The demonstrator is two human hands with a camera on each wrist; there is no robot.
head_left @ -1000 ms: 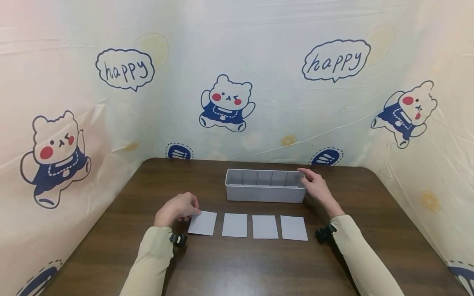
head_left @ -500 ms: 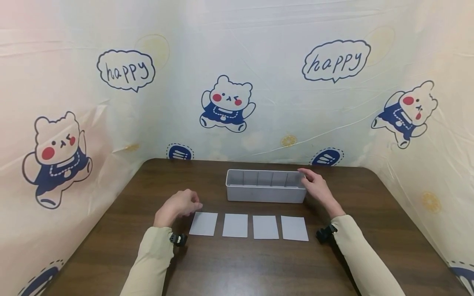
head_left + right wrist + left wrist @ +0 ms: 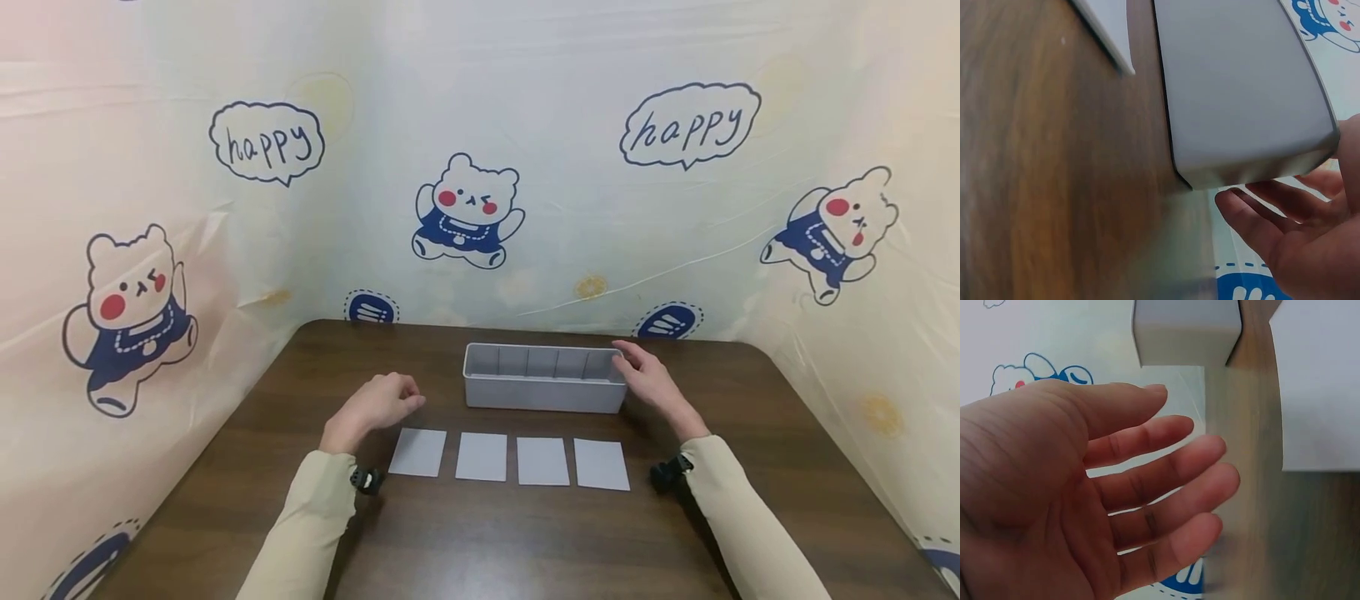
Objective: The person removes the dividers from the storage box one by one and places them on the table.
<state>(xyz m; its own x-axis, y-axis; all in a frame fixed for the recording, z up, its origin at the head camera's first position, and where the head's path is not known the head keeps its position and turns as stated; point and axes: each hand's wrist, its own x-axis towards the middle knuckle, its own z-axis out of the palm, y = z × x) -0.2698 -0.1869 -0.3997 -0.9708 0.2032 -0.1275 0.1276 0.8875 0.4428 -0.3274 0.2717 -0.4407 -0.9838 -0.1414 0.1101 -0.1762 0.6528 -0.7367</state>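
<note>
In the head view my left hand [image 3: 380,402] hovers above the table behind the leftmost paper card [image 3: 418,452], holding nothing. The left wrist view shows its fingers loosely bent and spread, with the thumb apart. My right hand [image 3: 651,382] is at the right end of a long grey divided box [image 3: 543,393], its fingertips by the rim. Seen from the right wrist, relaxed fingers [image 3: 1254,219] lie close along the box's end wall, while the thumb is mostly hidden. The box's visible compartments hold nothing.
Three more white cards, the second [image 3: 482,457], third [image 3: 543,461] and rightmost [image 3: 602,464], lie in a row in front of the box on the brown wooden table [image 3: 480,542]. A printed curtain [image 3: 555,167] hangs around the table's back and sides.
My left hand has let go of the leftmost card's upper corner and lifted away, back and to the right. The card stays flat. My right hand keeps its place at the box.
</note>
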